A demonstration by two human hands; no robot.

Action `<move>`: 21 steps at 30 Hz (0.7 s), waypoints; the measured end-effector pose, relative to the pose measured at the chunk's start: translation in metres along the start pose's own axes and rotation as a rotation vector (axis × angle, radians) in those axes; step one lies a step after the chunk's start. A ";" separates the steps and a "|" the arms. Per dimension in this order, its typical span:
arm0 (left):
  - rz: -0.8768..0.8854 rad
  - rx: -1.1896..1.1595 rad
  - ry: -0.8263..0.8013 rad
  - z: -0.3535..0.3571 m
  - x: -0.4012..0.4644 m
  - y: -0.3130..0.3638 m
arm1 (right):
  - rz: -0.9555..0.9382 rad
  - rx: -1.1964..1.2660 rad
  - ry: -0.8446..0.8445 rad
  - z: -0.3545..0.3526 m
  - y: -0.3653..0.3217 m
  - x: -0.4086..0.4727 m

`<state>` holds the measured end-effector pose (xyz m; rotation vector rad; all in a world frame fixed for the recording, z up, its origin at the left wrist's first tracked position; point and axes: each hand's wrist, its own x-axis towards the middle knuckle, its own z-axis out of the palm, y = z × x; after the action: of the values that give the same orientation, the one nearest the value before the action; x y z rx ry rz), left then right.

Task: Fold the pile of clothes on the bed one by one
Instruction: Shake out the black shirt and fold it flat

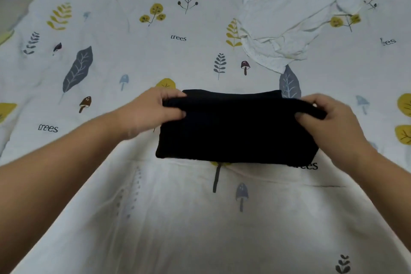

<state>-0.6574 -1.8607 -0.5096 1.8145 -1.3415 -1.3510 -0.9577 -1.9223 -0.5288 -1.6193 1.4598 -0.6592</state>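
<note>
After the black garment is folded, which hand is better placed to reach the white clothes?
Probably the right hand: the crumpled white clothes lie on the bed's far right, beyond it. The left hand grips the black garment across from them.

Lighting on my feed is soft and even, kind of dim and cool up top on the bedsheet (133, 55), then it goes warmer and a bit washed out on the near stretch between the forearms. The black folded garment (235, 131) is just a dark blob with almost no detail, only a faint shadow under its near edge. Whole frame is slightly soft, with wide-angle stretch and blurrier prints toward the corners.
</note>
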 end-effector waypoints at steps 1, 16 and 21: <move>-0.003 -0.017 0.038 -0.002 0.012 0.002 | 0.007 0.012 0.028 0.004 -0.002 0.013; 0.220 1.049 0.253 0.099 0.062 -0.049 | -0.300 -0.909 -0.142 0.112 0.017 0.022; 0.173 1.011 0.249 0.096 0.068 -0.070 | -0.251 -1.040 -0.158 0.112 0.047 0.026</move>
<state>-0.7153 -1.8811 -0.6317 2.2582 -2.1756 -0.2873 -0.8852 -1.9202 -0.6293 -2.5856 1.5834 0.1867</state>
